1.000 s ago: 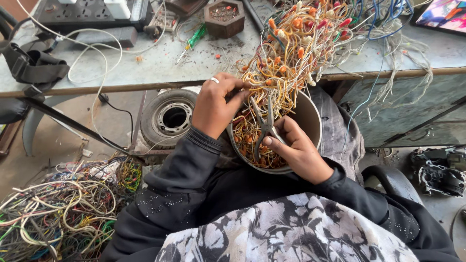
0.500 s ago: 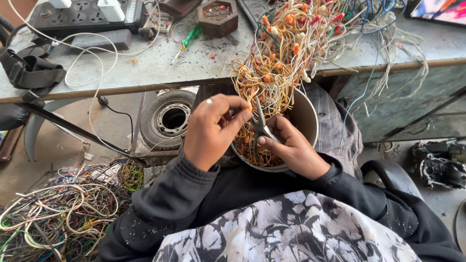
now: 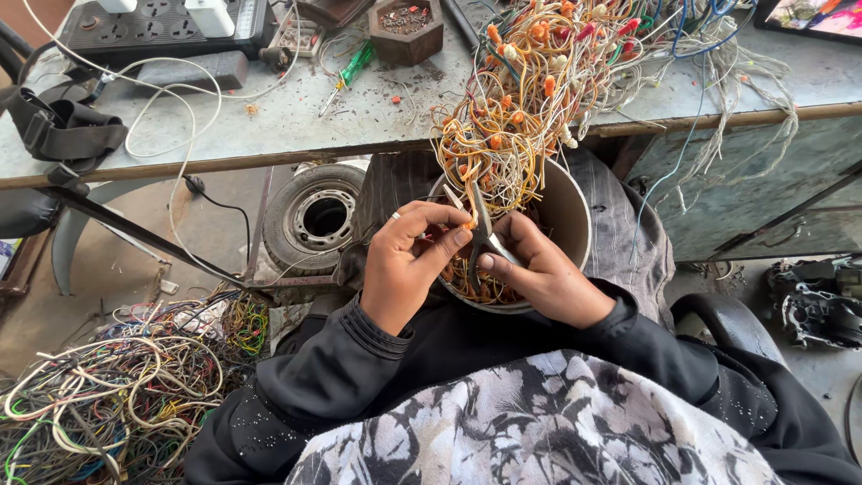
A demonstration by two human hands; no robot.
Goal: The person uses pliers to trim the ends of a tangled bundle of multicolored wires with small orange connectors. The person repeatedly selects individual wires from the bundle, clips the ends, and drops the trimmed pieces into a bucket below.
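Left hand (image 3: 409, 265) shifted right, pinching orange-yellow wires (image 3: 503, 135).

A worn grey surface (image 3: 296, 117) with a rusty front edge spans the far side, lit by flat daylight. On its far left lie a black power strip (image 3: 171, 27) and a white cable (image 3: 171, 108). Beneath it the concrete floor (image 3: 171, 233) holds a small tyre (image 3: 319, 220), and at near left a heap of tangled wire (image 3: 108, 404). Dark machine parts (image 3: 817, 301) sit at right.
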